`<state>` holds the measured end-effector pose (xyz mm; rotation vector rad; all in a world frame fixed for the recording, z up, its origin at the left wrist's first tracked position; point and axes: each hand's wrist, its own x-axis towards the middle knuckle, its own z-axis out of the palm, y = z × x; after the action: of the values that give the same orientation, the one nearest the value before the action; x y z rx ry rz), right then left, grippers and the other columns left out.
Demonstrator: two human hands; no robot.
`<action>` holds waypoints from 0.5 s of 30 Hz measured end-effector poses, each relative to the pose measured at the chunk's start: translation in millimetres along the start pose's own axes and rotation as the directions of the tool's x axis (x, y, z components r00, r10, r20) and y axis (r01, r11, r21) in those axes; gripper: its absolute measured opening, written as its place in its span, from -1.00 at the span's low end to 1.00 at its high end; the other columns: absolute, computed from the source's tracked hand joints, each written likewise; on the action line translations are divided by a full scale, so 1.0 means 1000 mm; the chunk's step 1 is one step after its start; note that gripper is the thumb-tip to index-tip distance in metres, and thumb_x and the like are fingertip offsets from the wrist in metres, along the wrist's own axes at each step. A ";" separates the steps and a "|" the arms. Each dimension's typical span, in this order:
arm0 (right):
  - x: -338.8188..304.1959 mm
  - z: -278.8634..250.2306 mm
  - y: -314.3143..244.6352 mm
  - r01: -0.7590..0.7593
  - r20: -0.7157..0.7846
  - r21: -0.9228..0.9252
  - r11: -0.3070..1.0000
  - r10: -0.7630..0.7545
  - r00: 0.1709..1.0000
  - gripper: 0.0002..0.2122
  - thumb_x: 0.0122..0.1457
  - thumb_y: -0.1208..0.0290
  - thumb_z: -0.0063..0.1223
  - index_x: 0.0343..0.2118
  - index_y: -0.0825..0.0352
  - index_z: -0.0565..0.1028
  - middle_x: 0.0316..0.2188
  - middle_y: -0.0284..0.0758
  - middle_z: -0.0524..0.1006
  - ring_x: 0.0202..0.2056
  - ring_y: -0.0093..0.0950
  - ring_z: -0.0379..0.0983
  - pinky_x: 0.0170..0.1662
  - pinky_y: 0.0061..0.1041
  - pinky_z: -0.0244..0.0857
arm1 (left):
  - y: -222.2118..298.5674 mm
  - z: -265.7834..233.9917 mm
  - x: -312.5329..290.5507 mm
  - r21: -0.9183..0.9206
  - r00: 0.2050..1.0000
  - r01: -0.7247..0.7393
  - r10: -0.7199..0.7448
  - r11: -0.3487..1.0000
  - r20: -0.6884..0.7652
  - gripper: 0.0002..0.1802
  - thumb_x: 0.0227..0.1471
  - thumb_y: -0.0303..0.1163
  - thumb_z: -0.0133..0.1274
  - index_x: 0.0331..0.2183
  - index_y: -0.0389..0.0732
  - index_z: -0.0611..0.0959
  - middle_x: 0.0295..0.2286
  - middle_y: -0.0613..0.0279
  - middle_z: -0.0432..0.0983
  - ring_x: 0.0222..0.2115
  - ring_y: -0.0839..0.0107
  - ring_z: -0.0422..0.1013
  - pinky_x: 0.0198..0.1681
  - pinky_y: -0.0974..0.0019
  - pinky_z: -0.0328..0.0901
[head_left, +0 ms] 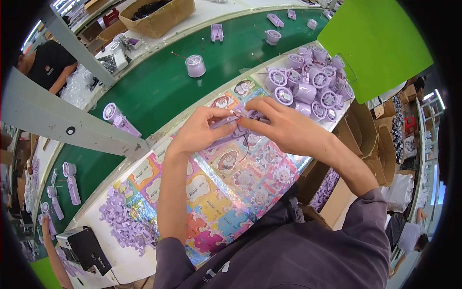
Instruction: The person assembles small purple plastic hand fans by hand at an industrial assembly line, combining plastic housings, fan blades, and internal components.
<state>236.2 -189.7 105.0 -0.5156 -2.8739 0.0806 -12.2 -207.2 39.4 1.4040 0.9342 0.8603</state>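
Note:
Both hands meet over the middle of a worktop covered with a colourful cartoon-printed sheet. Between them is a lilac plastic housing with thin red and dark wires. My left hand grips it with thumb and forefinger near the wires. My right hand is closed on the housing's other end, its fingers bent around the top and side. One wire hangs below the housing over the sheet. The fingers partly hide the housing, and the wire ends between the fingertips are too small to make out.
A heap of round lilac housings lies to the right, small lilac parts to the left beside a black box. Beyond runs a green conveyor belt carrying lilac parts. A grey post stands left. Another person's hand reaches in far left.

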 end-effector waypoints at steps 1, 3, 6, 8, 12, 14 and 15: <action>0.003 -0.002 -0.001 0.006 0.010 -0.033 0.999 -0.005 1.000 -0.42 -0.09 0.74 0.11 0.10 0.25 0.44 0.06 -0.16 0.37 0.11 -0.19 0.35 0.02 -0.30 0.43 | 0.000 -0.003 0.000 0.003 1.000 -0.010 0.010 1.000 -0.003 -0.63 0.09 -0.49 0.26 -0.03 -0.33 0.69 -0.28 0.27 0.64 -0.27 0.58 0.43 -0.15 0.40 0.34; 0.007 -0.006 -0.006 0.017 0.037 -0.064 0.998 -0.014 0.999 -0.46 -0.09 0.70 0.14 0.05 0.30 0.44 0.05 -0.15 0.38 0.11 -0.18 0.35 0.06 -0.31 0.41 | -0.003 -0.005 -0.003 -0.015 1.000 -0.011 0.011 1.000 0.017 -0.66 0.11 -0.47 0.25 -0.06 -0.36 0.70 -0.29 0.26 0.63 -0.28 0.60 0.43 -0.17 0.43 0.34; 0.011 -0.008 -0.004 0.032 0.066 -0.047 0.998 -0.029 0.997 -0.45 -0.09 0.71 0.13 0.06 0.30 0.43 0.04 -0.15 0.38 0.10 -0.18 0.36 0.06 -0.30 0.41 | -0.003 -0.006 -0.003 -0.074 0.999 0.027 -0.029 0.997 -0.022 -0.67 0.09 -0.47 0.27 -0.09 -0.36 0.71 -0.31 0.26 0.63 -0.31 0.62 0.43 -0.19 0.47 0.33; 0.009 -0.007 -0.003 0.025 0.070 0.018 1.000 -0.027 0.997 -0.40 -0.09 0.75 0.10 0.11 0.26 0.42 0.04 -0.16 0.37 0.09 -0.17 0.35 0.02 -0.29 0.41 | -0.013 -0.006 -0.001 -0.128 1.000 0.025 -0.024 0.991 0.012 -0.68 0.07 -0.47 0.28 -0.09 -0.33 0.72 -0.32 0.27 0.64 -0.33 0.63 0.45 -0.21 0.49 0.34; 0.006 -0.009 0.002 -0.027 0.052 0.210 0.977 0.016 0.999 -0.36 -0.15 0.83 0.06 0.11 0.30 0.40 0.04 -0.11 0.33 0.08 -0.10 0.33 0.08 -0.27 0.36 | -0.010 -0.003 0.002 -0.225 0.999 0.041 -0.035 0.973 0.027 -0.67 0.06 -0.49 0.29 -0.09 -0.35 0.71 -0.30 0.22 0.66 -0.31 0.59 0.50 -0.20 0.48 0.37; 0.007 -0.010 0.007 -0.034 0.048 0.284 0.958 0.021 0.999 -0.34 -0.18 0.85 0.03 0.12 0.31 0.40 0.03 -0.08 0.32 0.09 -0.07 0.31 0.09 -0.27 0.34 | -0.006 -0.003 0.000 -0.258 0.998 0.061 -0.056 0.964 0.026 -0.66 0.07 -0.49 0.28 -0.08 -0.36 0.71 -0.30 0.21 0.66 -0.31 0.58 0.50 -0.20 0.48 0.38; 0.006 -0.009 0.005 -0.035 0.049 0.284 0.958 0.022 0.999 -0.34 -0.18 0.85 0.03 0.12 0.31 0.40 0.03 -0.08 0.32 0.09 -0.07 0.31 0.09 -0.27 0.34 | -0.004 -0.002 -0.001 -0.290 0.997 0.079 -0.075 0.954 0.024 -0.65 0.07 -0.50 0.28 -0.07 -0.36 0.70 -0.30 0.20 0.66 -0.31 0.58 0.51 -0.20 0.48 0.38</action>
<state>234.4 -182.5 115.0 -0.5026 -2.8285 0.5095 -15.1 -207.2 35.1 1.1115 0.8100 0.8892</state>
